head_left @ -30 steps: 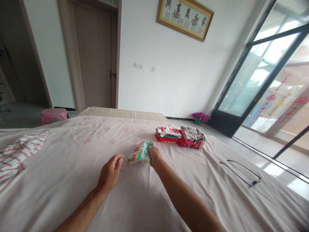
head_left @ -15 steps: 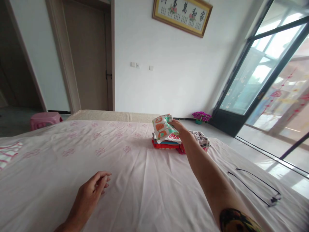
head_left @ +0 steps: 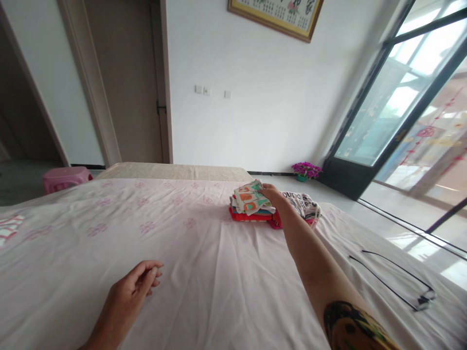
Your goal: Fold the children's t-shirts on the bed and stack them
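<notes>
Cotton-looking fabric, white with rounded orange and green shapes, makes up the folded printed garment near the center, lying slanted on the left stack of folded clothes. The right hand pinches its right edge between thumb and fingers. Below it show white, teal and bright red layers, their folded edges soft and rounded.

Touching that stack at three o'clock is a folded white garment with black lettering, partly behind the forearm; "Here" seems to show on the lower line, while the upper line is cut off. A pale cord hangs at its right side, with red-pink cloth underneath.

Between seven and eight o'clock, the left hand hovers or rests over the sheet, empty, its fingers loosely curled; contact is hard to tell. The pale pink bedsheet is finely creased and printed with pink floral motifs. At four o'clock lie thin dark-framed eyeglasses, temples extended. Red-and-white striped cloth enters between eight and nine o'clock.

A glossy pink plastic stool stands at nine o'clock, and magenta flowers in a green pot at three. Between twelve and one o'clock, a gold-edged frame holds black Chinese calligraphy, cropped above. At two o'clock is a dark-framed glass door; at ten, a smooth brown door.
</notes>
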The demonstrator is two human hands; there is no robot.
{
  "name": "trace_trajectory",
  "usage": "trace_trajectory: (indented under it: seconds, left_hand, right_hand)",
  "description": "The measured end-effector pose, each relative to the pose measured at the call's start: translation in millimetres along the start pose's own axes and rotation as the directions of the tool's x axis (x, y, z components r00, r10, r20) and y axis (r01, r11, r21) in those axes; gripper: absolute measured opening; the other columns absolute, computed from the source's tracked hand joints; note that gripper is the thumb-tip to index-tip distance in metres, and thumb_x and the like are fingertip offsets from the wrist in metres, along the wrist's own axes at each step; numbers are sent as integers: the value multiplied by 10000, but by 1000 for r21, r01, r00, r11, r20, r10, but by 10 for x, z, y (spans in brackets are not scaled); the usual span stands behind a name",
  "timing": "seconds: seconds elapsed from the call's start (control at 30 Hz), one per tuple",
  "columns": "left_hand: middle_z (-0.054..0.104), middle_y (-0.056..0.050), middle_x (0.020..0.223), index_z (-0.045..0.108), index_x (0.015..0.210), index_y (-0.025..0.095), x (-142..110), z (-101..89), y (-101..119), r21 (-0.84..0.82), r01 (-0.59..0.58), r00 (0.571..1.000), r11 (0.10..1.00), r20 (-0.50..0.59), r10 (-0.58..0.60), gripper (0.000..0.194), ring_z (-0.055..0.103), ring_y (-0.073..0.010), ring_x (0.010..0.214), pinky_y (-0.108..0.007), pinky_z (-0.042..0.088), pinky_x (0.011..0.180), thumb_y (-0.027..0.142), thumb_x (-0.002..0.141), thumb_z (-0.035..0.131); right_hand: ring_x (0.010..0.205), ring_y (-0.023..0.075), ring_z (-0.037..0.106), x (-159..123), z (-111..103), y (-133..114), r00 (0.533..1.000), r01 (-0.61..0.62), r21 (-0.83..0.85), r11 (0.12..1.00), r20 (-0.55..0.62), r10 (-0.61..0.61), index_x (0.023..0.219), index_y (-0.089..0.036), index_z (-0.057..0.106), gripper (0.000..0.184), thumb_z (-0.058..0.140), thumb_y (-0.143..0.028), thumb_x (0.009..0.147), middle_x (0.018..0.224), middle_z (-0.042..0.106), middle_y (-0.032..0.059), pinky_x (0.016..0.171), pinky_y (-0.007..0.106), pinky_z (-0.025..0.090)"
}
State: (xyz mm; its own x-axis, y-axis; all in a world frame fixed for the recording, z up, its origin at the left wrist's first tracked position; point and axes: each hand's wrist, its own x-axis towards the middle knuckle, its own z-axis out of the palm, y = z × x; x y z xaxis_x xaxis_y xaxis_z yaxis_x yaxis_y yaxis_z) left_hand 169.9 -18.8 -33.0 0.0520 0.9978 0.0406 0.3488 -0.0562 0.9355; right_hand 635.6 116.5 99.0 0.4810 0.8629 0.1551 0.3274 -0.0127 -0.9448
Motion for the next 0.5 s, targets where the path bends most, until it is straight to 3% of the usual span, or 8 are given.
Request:
trace_trajectory:
  seconds: [0.1, 0.17, 0.3, 0.37, 0.4, 0.47, 0.5]
  left_hand:
    - [753, -41, 873, 674, 988, 218, -5, 1, 18, 14, 1, 1000, 1000, 9, -2, 497, 725, -206, 803, -282, 594, 685, 652, 789, 538]
    - [756, -36, 877, 678, 989, 223, -13, -1, 32, 29, -7, 1000, 1000, 12, 7, 480, 728, -202, 811, -271, 592, 686, 640, 796, 534]
    - [762, -29, 884, 683, 986, 231, -21, 0, 38, 47, -19, 1000, 999, 20, 18, 451, 732, -199, 811, -263, 593, 693, 616, 808, 531]
    - [763, -29, 881, 681, 990, 232, -16, 3, 35, 50, -12, 1000, 999, 28, 11, 447, 734, -204, 821, -269, 594, 701, 614, 815, 528]
    - [763, -31, 880, 679, 992, 231, -12, 3, 34, 50, -9, 999, 999, 33, 7, 450, 735, -207, 827, -274, 595, 705, 616, 816, 525]
    - [765, -39, 882, 675, 995, 224, -6, 2, 34, 45, -4, 999, 999, 44, 2, 462, 736, -215, 833, -284, 597, 710, 621, 815, 521]
    - [766, -44, 885, 674, 993, 221, -4, 0, 34, 42, -3, 999, 999, 50, 0, 465, 737, -218, 831, -287, 597, 708, 622, 813, 521]
  right_hand:
    - [808, 270, 675, 11, -36, 36, 999, -4, -249, 968, -39, -6, 808, -93, 705, 106, 672, -135, 716, 700, 691, 91, 749, 335, 516]
    - [1008, 309, 647, 18, -34, -3, 996, 14, -383, 924, -71, -45, 962, -92, 710, 239, 649, -104, 731, 921, 715, 153, 885, 375, 479]
    - [1251, 330, 515, -1, 90, -106, 987, 111, -557, 823, -38, -159, 1220, -142, 641, 391, 607, -145, 831, 1302, 592, 203, 1077, 452, 330]
    - [1285, 308, 483, -44, 174, -64, 960, 263, -682, 682, 118, -253, 1289, -180, 598, 382, 552, -229, 913, 1374, 550, 173, 1099, 452, 312]
    - [1305, 294, 462, -71, 204, -10, 930, 361, -742, 565, 238, -281, 1311, -199, 578, 378, 520, -255, 942, 1402, 532, 156, 1102, 443, 314]
    - [1342, 267, 420, -124, 232, 145, 851, 522, -789, 324, 457, -257, 1343, -220, 546, 379, 470, -241, 972, 1450, 492, 132, 1096, 417, 334]
    - [1355, 256, 405, -146, 229, 230, 826, 561, -788, 252, 516, -224, 1355, -223, 533, 389, 456, -210, 974, 1467, 475, 128, 1091, 404, 345]
